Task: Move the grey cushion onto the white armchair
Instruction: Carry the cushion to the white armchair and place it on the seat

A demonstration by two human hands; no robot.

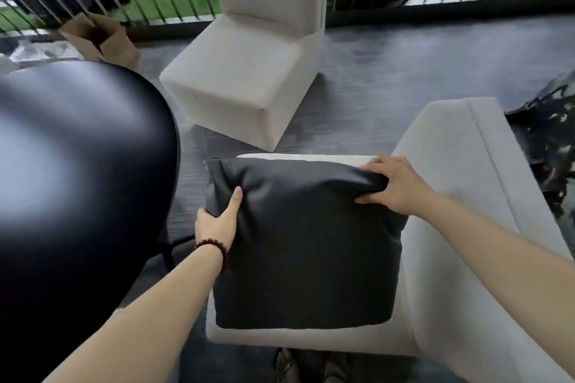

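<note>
On the seat of the near white armchair (441, 227), the grey cushion (301, 246) is lying flat and is being gripped at two places. Its left edge is being clasped by the left hand (217, 221), thumb on top, a beaded bracelet (214, 249) being worn at that wrist. Its far right corner is being pinched closed by the right hand (395, 186). A second white armchair (249, 71) is standing farther off, and a black round table (77, 165) is sitting at the left.
</note>
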